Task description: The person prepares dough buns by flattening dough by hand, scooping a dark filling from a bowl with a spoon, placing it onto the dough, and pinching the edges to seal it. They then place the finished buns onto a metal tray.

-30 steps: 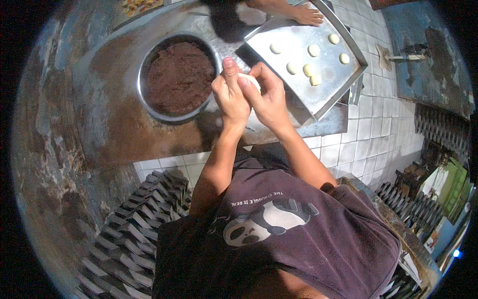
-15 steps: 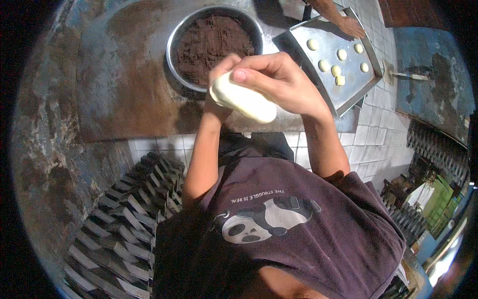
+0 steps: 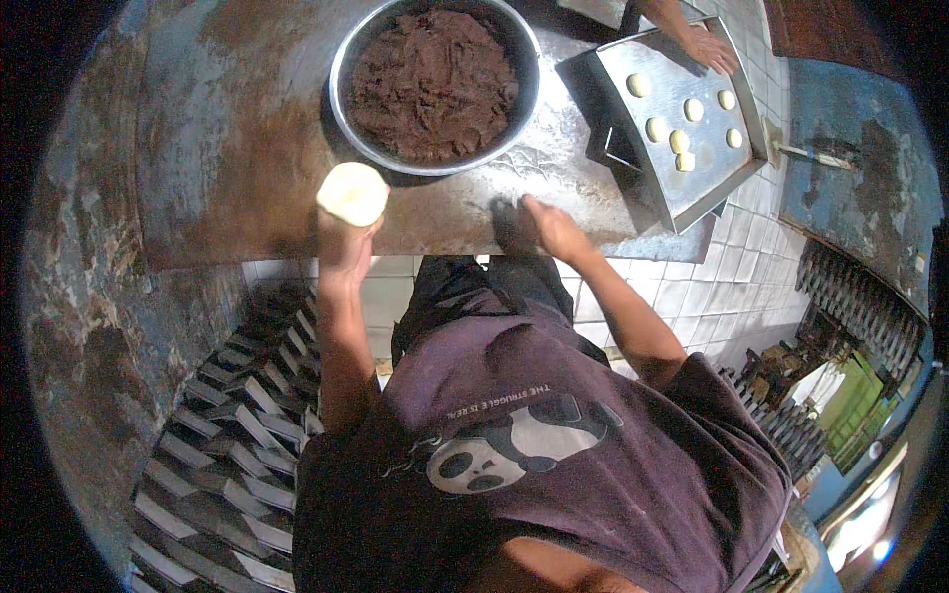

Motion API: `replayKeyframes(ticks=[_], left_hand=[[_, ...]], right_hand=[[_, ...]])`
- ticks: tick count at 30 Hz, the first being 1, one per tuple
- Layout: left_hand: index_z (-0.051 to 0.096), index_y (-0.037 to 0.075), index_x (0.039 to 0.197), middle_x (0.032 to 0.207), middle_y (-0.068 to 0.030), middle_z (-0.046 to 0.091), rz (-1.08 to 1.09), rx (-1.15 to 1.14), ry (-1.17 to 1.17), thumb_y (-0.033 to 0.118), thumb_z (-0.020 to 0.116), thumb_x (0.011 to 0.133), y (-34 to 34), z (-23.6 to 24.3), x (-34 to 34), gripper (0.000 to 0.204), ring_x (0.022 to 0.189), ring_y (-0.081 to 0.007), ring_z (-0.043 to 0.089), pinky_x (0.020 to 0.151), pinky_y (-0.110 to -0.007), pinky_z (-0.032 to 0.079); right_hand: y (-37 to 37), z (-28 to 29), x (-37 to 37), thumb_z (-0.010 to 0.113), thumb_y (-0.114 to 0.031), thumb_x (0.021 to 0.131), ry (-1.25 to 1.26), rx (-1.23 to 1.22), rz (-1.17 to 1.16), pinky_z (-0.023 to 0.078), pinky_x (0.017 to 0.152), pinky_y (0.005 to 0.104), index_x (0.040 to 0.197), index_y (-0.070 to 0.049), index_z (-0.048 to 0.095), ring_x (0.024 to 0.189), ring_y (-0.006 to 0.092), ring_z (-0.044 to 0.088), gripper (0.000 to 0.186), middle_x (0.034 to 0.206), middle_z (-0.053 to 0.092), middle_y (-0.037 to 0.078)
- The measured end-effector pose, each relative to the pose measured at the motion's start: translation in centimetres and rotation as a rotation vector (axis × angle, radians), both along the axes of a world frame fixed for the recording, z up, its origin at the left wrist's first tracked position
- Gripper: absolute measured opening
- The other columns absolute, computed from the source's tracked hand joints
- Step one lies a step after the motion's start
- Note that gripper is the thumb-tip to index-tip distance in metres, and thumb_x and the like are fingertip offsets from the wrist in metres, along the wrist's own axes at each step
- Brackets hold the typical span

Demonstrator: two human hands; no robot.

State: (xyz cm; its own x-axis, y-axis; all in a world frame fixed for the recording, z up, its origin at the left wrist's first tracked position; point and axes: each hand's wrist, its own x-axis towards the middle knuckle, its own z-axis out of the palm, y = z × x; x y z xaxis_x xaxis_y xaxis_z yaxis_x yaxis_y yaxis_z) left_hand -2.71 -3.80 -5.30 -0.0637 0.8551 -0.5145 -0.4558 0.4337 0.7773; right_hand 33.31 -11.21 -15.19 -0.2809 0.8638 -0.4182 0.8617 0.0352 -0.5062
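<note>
On my left hand [image 3: 344, 245], over the table's near edge, rests a pale, rounded piece of dough [image 3: 353, 194], with the fingers curled round it from below. My right hand [image 3: 556, 229] is low at the table's front edge, its fingers curled in. Whether anything is inside that grip is hidden. Beyond the hands stands a large round metal basin [image 3: 348, 133] filled with a dark brown, crumbly paste [image 3: 435, 84]. Neither hand touches the basin.
At the right, a metal tray [image 3: 717, 183] bears several small pale dough balls [image 3: 693, 110]. Another person's hand [image 3: 707, 47] rests at its far side. The worn metal table [image 3: 227, 178] extends left. Stacked slatted dark pieces [image 3: 222, 465] stand at the lower left.
My hands have parted. The left carried the dough leftward and down, away from the basin's front; the right let go of it and dropped to the table's edge.
</note>
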Motion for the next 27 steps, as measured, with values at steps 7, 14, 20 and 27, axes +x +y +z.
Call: replayKeyframes(ticks=[7,14,20,27], left_hand=[[0.066,0.008,0.108,0.091,0.0003,0.068,-0.065,-0.056,0.076,0.009,0.082,0.086,-0.7,1.0,-1.1,0.027,0.066,-0.0044,0.057,0.049,-0.019,0.036],[0.067,0.007,0.102,0.082,0.0008,0.067,-0.079,-0.039,0.227,0.011,0.084,0.086,0.5,4.5,1.5,0.023,0.06,-0.0056,0.055,0.048,-0.021,0.038],[0.072,0.003,0.099,0.083,-0.0018,0.071,-0.132,-0.029,0.429,0.011,0.088,0.082,0.6,3.9,0.5,0.026,0.069,-0.0078,0.063,0.055,-0.024,0.047],[0.072,0.0,0.105,0.096,-0.0063,0.077,-0.27,0.262,0.702,0.01,0.09,0.078,1.6,2.9,0.4,0.034,0.086,-0.0147,0.072,0.081,-0.032,0.057]], right_hand=[[13.0,8.5,-4.0,0.058,-0.014,0.094,-0.114,0.39,0.247,0.061,0.081,0.0452,0.121,-0.016,0.067,0.102,0.0357,0.07,0.029,0.115,0.064,0.017],[16.1,5.9,-6.4,0.057,-0.011,0.094,-0.352,0.301,0.631,0.061,0.083,0.0445,0.121,-0.014,0.071,0.106,0.0283,0.073,0.031,0.123,0.066,0.023],[20.1,5.7,-5.6,0.058,-0.017,0.093,-0.339,-0.037,0.508,0.061,0.081,0.0479,0.089,-0.003,0.071,0.1,0.0362,0.074,0.02,0.102,0.074,0.025],[17.6,15.1,-6.7,0.059,-0.014,0.103,0.654,-0.138,0.329,0.051,0.097,0.0359,0.117,-0.001,0.071,0.105,0.0245,0.068,0.023,0.11,0.072,0.013]])
